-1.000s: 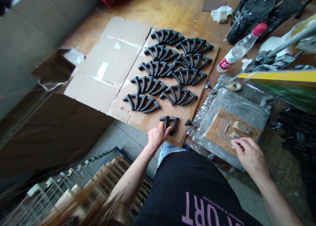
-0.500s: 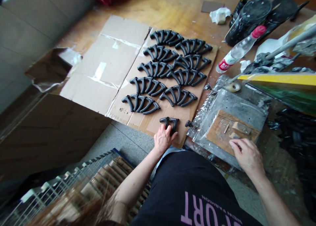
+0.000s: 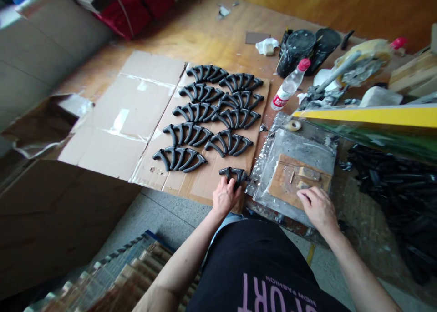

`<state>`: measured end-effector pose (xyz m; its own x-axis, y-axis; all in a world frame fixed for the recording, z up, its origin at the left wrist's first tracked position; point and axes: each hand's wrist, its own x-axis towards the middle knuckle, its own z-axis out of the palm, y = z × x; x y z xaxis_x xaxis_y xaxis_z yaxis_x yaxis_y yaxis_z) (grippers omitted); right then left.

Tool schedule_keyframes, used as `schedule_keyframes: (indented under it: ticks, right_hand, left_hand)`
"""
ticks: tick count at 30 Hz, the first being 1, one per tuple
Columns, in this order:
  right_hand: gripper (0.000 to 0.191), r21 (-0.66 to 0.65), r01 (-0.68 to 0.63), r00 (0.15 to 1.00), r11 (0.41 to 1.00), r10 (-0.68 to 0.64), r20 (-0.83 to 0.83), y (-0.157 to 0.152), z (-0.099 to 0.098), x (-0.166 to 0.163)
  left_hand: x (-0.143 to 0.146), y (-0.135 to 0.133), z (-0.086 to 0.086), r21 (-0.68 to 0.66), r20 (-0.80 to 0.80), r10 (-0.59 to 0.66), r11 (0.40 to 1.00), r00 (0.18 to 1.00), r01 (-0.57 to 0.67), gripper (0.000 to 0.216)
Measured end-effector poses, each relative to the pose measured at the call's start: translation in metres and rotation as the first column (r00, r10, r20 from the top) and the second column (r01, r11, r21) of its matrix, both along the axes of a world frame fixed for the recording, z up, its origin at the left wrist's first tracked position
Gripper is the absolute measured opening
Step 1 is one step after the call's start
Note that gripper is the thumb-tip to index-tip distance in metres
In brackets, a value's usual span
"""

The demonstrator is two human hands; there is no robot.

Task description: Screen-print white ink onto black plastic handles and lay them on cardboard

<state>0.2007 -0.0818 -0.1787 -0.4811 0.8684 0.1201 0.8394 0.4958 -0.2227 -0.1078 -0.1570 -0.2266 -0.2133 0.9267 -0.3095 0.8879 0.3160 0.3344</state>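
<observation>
- At my far left, the wire rack [image 3: 114,280] stands below the desk [image 3: 205,25], well apart from the work.
- Next comes the flattened cardboard [image 3: 102,98], spread over the desk's near edge, with the rows of curved black pieces [image 3: 182,159] fanned across its right half; they lie as they did a second ago.
- My left hand [image 3: 225,197] now reaches over the lower ends of the loose pair [image 3: 226,171], apart from the rows at the cardboard's near right corner. A second ago it only touched the left piece. Its fingers hide the contact, so I cannot tell whether this grip is closed on a piece.
- That pair now sits closer to the grey plate [image 3: 303,143]; I judge the work in hand centres there, with little room left on the right.
- Farther back, the bottle [image 3: 289,87] stands clear of both hands.
- On the plate, the brown board [image 3: 282,180] carries a long block [image 3: 309,173] and a small block [image 3: 302,184].
- My right hand [image 3: 319,207] has its fingers curled just beside the small block; I cannot tell whether that grip pinches anything.
- Beyond it, the yellow-edged panel [image 3: 365,115] limits reach toward the back, and more of the black heap [image 3: 392,189] now shows.
</observation>
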Motion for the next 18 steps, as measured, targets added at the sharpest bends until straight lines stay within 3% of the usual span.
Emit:
schedule_keyframes:
  ticks: [8,18]
  right_hand:
    - [0.020,-0.021,-0.080,0.979,0.997,0.075,-0.188,-0.004,0.002,0.015]
    - [0.012,-0.069,-0.176,0.871,0.982,0.123,-0.476,-0.019,0.006,0.055]
  left_hand:
    - [0.015,-0.004,0.005,0.002,-0.142,0.065,0.998,0.988,-0.065,0.035]
    - [0.037,-0.004,0.002,0.055,-0.258,0.177,0.984,0.950,-0.169,0.037]
